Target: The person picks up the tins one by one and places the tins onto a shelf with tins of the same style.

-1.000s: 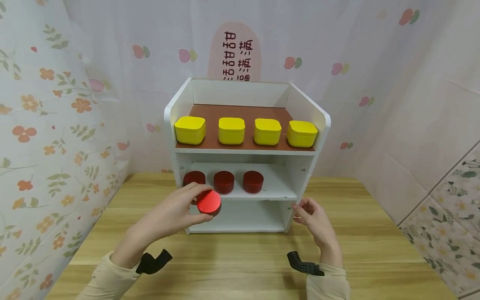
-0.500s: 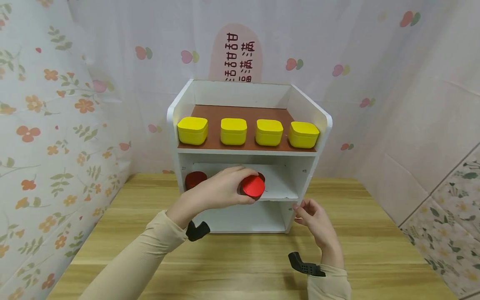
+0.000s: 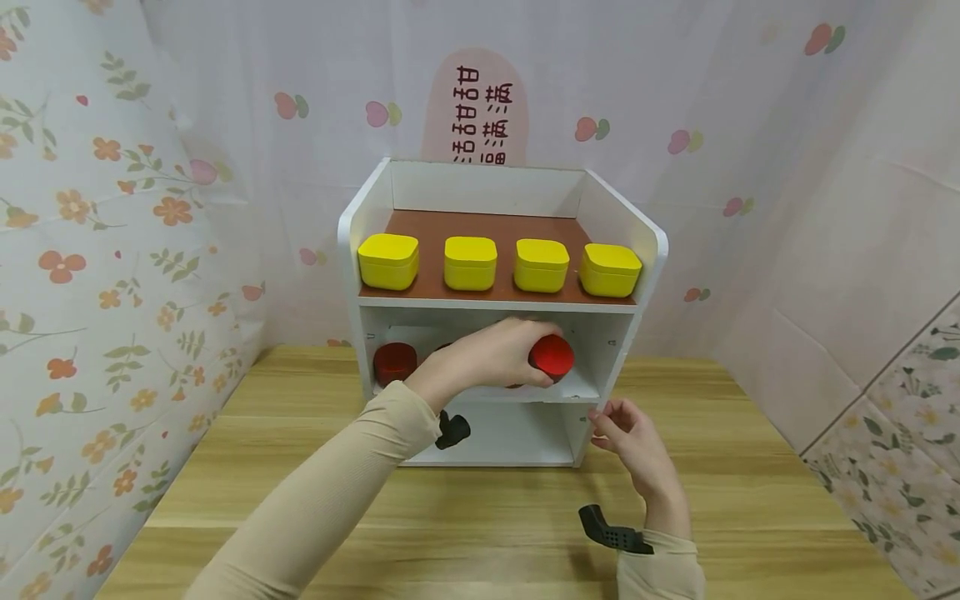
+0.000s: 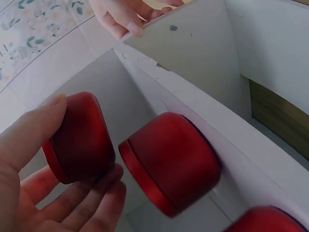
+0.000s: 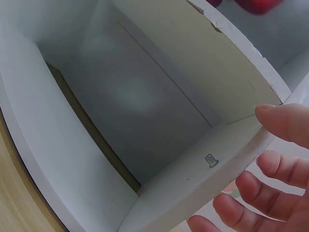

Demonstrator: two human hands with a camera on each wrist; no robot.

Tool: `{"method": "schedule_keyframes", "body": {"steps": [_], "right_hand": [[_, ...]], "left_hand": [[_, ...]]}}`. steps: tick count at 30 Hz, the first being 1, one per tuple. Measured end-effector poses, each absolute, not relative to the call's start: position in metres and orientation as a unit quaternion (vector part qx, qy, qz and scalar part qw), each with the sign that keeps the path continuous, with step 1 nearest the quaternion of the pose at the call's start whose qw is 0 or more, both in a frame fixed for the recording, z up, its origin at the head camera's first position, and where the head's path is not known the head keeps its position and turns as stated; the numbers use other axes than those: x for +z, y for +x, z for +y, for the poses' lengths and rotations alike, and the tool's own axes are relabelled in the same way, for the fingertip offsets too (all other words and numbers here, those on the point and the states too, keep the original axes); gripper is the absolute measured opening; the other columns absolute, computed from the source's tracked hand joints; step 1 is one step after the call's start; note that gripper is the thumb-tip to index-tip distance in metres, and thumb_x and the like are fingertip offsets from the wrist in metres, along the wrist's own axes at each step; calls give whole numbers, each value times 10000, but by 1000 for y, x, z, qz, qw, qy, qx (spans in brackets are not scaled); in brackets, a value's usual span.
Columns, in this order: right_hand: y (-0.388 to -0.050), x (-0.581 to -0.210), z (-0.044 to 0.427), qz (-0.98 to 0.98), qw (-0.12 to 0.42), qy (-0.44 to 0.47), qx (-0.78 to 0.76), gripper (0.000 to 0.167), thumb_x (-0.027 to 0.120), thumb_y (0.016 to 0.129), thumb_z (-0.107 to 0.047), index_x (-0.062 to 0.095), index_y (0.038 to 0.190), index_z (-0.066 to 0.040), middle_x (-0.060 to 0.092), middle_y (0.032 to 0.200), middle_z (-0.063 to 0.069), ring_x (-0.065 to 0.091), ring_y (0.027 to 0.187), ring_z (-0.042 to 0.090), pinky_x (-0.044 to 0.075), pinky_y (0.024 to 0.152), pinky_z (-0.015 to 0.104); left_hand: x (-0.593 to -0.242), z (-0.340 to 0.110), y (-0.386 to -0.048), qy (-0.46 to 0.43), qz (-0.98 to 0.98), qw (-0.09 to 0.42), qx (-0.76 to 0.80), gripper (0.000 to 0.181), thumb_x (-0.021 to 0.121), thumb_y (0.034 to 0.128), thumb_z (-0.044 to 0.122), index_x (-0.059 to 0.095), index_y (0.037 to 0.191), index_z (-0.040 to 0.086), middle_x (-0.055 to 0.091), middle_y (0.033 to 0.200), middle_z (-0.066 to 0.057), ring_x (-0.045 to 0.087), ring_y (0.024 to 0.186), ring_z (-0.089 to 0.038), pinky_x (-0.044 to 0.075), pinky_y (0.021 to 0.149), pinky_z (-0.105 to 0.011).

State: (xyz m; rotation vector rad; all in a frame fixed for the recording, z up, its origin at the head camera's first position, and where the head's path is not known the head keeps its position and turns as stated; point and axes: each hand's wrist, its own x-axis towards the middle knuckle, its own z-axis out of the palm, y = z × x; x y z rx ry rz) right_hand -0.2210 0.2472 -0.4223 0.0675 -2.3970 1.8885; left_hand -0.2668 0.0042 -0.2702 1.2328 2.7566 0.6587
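A red round tin (image 3: pixel 552 357) with a lid is gripped by my left hand (image 3: pixel 498 354), at the right part of the middle level of a white shelf unit (image 3: pixel 495 304). In the left wrist view, thumb and fingers hold the tin's sides, apart from a second red tin (image 4: pixel 171 162) standing on the board. Another red tin (image 3: pixel 395 362) stands at that level's left end; those between are mostly hidden by the left hand and arm. My right hand (image 3: pixel 633 442) holds the unit's lower right side edge, thumb at the front and fingers outside.
Several yellow lidded boxes (image 3: pixel 469 264) line the front of the brown top level. Below the tins, the bottom compartment (image 3: pixel 517 429) has white walls. The unit stands on a wooden table (image 3: pixel 480 533), with a patterned curtain (image 3: pixel 315 225) behind.
My left hand has carried the red tin rightward and slightly up, from in front of the unit's left side to the right part of the middle level. The right hand stays in place.
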Motion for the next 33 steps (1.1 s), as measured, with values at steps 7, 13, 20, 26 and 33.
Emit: {"method": "schedule_keyframes", "body": {"steps": [7, 13, 20, 26, 33], "right_hand": [[-221, -423, 247, -783, 46, 25, 620, 296, 626, 973, -200, 493, 1077, 42, 556, 1085, 214, 577, 949, 257, 544, 830, 371], [-221, -423, 247, -781, 47, 24, 622, 279, 632, 968, -185, 491, 1052, 41, 559, 1069, 208, 579, 944, 255, 544, 836, 388], [-221, -423, 247, -778, 48, 23, 626, 262, 639, 963, -181, 496, 1031, 29, 562, 1060, 204, 579, 950, 267, 546, 824, 374], [-221, -423, 247, -781, 48, 21, 623, 279, 633, 965, -173, 490, 1052, 50, 559, 1027, 164, 577, 940, 280, 545, 819, 366], [-222, -423, 247, -780, 48, 21, 624, 273, 626, 969, -166, 481, 1052, 51, 557, 1067, 203, 577, 952, 290, 544, 832, 385]], "left_hand": [[-273, 23, -278, 389, 900, 33, 192, 601, 767, 855, 286, 514, 1373, 113, 586, 1229, -16, 529, 1058, -143, 461, 889, -243], [-278, 35, -284, 387, 902, 36, 187, 584, 769, 856, 283, 526, 1358, 110, 572, 1258, -24, 514, 1091, -154, 446, 915, -253], [-283, 41, -287, 381, 904, 42, 191, 601, 774, 853, 295, 519, 1367, 114, 568, 1283, -23, 501, 1097, -152, 434, 928, -256], [-290, 43, -288, 372, 907, 50, 192, 633, 779, 844, 327, 509, 1384, 136, 562, 1293, -20, 494, 1094, -144, 437, 925, -248], [-294, 44, -290, 363, 912, 47, 184, 642, 769, 845, 366, 507, 1391, 152, 561, 1298, -11, 495, 1099, -147, 442, 935, -265]]}}
